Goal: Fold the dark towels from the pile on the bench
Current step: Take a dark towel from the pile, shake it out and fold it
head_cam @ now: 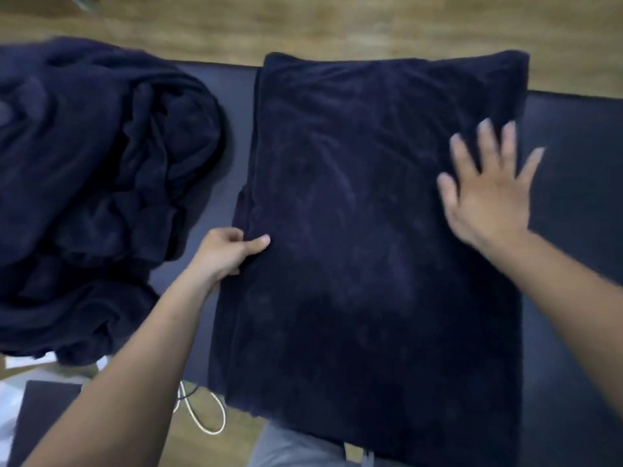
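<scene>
Left hand [229, 252] pinching towel [364, 247] edge, right hand [485, 193] flat (blurred fingers).

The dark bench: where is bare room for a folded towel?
Widest bare patch of the dark bench: right of the flat dark-blue towel. A narrow strip lies between that towel and the crumpled pile of dark towels. The left end is crowded.

Light wood-grain floor [337, 25] beyond a dark bench [573, 129], pale cord [192, 411] below
</scene>
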`<state>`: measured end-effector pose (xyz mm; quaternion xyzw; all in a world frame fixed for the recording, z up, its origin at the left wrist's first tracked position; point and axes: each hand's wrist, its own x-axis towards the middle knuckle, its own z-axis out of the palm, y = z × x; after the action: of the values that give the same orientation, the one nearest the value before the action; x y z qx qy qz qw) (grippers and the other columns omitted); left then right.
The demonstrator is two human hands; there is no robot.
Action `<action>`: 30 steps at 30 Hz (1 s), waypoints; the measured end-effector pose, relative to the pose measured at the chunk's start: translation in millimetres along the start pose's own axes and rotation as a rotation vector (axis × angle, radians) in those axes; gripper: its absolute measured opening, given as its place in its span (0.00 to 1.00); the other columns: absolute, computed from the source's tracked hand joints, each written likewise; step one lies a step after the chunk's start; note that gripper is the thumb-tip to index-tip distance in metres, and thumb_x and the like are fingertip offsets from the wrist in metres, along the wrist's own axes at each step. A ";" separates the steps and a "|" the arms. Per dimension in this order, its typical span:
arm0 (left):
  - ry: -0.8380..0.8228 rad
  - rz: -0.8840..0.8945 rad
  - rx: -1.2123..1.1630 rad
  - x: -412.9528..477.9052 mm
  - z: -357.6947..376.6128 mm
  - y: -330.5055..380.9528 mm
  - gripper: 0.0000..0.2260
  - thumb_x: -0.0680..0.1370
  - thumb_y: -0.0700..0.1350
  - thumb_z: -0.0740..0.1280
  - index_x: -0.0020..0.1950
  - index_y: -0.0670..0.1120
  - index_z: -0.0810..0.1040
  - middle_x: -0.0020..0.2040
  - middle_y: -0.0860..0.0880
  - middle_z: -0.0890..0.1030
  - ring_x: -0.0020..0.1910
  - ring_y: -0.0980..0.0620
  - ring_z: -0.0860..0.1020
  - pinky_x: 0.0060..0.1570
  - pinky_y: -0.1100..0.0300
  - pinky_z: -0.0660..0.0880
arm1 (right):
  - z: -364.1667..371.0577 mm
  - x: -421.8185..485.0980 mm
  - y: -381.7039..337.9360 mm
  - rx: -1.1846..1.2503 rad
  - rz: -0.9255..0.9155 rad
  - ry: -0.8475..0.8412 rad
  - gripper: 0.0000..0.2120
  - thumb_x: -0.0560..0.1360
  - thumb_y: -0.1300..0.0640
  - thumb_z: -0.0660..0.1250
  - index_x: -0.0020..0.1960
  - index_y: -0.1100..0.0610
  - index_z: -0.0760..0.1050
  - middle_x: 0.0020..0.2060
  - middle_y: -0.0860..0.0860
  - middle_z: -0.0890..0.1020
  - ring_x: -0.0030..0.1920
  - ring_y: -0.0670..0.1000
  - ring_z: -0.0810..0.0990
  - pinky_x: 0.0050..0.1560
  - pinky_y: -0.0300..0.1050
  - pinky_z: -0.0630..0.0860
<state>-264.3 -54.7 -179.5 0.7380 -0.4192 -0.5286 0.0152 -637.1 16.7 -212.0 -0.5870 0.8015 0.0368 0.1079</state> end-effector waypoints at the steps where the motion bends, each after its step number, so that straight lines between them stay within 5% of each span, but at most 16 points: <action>1: -0.008 -0.024 0.047 -1.7 0.6 -13.9 0.17 0.74 0.53 0.75 0.35 0.50 0.69 0.38 0.50 0.79 0.40 0.50 0.78 0.42 0.57 0.73 | 10.3 -29.9 -13.7 -0.022 -0.111 -0.028 0.29 0.81 0.42 0.48 0.79 0.52 0.57 0.79 0.57 0.55 0.79 0.64 0.47 0.72 0.75 0.46; 4: 0.144 0.127 0.101 -15.7 10.7 -23.0 0.14 0.80 0.51 0.68 0.37 0.49 0.69 0.40 0.52 0.78 0.44 0.51 0.77 0.47 0.55 0.73 | 40.2 -86.9 -34.0 -0.128 -0.298 -0.147 0.32 0.80 0.39 0.43 0.80 0.53 0.56 0.80 0.54 0.54 0.79 0.63 0.47 0.72 0.73 0.49; 9: 0.444 0.373 -0.051 -36.3 -1.1 -39.3 0.11 0.83 0.47 0.62 0.42 0.46 0.72 0.37 0.54 0.75 0.38 0.54 0.72 0.40 0.58 0.68 | 28.0 -98.7 -30.3 0.008 -0.151 -0.089 0.30 0.81 0.38 0.41 0.80 0.47 0.45 0.80 0.51 0.47 0.79 0.58 0.41 0.74 0.66 0.38; 13: 0.347 0.127 0.096 -32.5 1.4 -69.0 0.14 0.83 0.54 0.61 0.49 0.44 0.76 0.43 0.52 0.78 0.47 0.47 0.78 0.39 0.59 0.69 | 48.3 -139.2 -14.8 -0.124 -0.205 -0.241 0.32 0.79 0.36 0.34 0.81 0.47 0.43 0.80 0.51 0.40 0.79 0.57 0.36 0.75 0.67 0.41; 17: 0.025 0.153 -0.041 -46.9 20.4 -84.8 0.10 0.79 0.53 0.69 0.57 0.49 0.80 0.50 0.56 0.84 0.51 0.53 0.82 0.53 0.55 0.79 | 48.7 -134.2 -14.4 -0.104 -0.126 -0.261 0.32 0.78 0.35 0.33 0.79 0.45 0.36 0.77 0.49 0.33 0.77 0.56 0.30 0.75 0.65 0.35; 21: 0.201 0.356 -0.116 -46.6 -3.0 -85.0 0.05 0.82 0.48 0.65 0.53 0.51 0.81 0.48 0.56 0.84 0.49 0.54 0.82 0.49 0.56 0.79 | 37.3 -134.1 -21.6 -0.093 -0.084 -0.337 0.32 0.79 0.33 0.35 0.78 0.42 0.32 0.77 0.48 0.31 0.77 0.55 0.28 0.75 0.65 0.36; 25: 0.223 0.336 -0.145 -36.1 -19.8 -109.9 0.11 0.82 0.50 0.65 0.43 0.46 0.77 0.41 0.53 0.81 0.43 0.51 0.80 0.39 0.66 0.74 | 20.0 -191.8 -47.6 0.356 0.186 -0.061 0.33 0.80 0.45 0.60 0.80 0.48 0.50 0.80 0.53 0.52 0.79 0.56 0.46 0.77 0.58 0.49; 27: 0.154 0.256 -0.139 -40.9 -24.1 -117.0 0.13 0.79 0.53 0.69 0.47 0.43 0.78 0.42 0.52 0.82 0.44 0.50 0.82 0.38 0.62 0.76 | 30.7 -253.7 -50.5 0.602 0.428 0.089 0.30 0.77 0.50 0.67 0.76 0.53 0.62 0.73 0.56 0.66 0.75 0.58 0.61 0.74 0.56 0.61; 30: -0.062 0.229 -0.156 -57.9 -26.5 -138.2 0.15 0.73 0.50 0.77 0.55 0.46 0.81 0.49 0.53 0.85 0.47 0.53 0.84 0.46 0.56 0.80 | 57.2 -331.0 -55.6 0.660 0.711 -0.027 0.31 0.71 0.43 0.71 0.68 0.57 0.69 0.62 0.58 0.75 0.63 0.62 0.74 0.63 0.60 0.73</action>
<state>-165.1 60.4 -187.8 0.6652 -0.4584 -0.5770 0.1199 -481.7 319.1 -192.4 -0.2105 0.9199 -0.1769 0.2795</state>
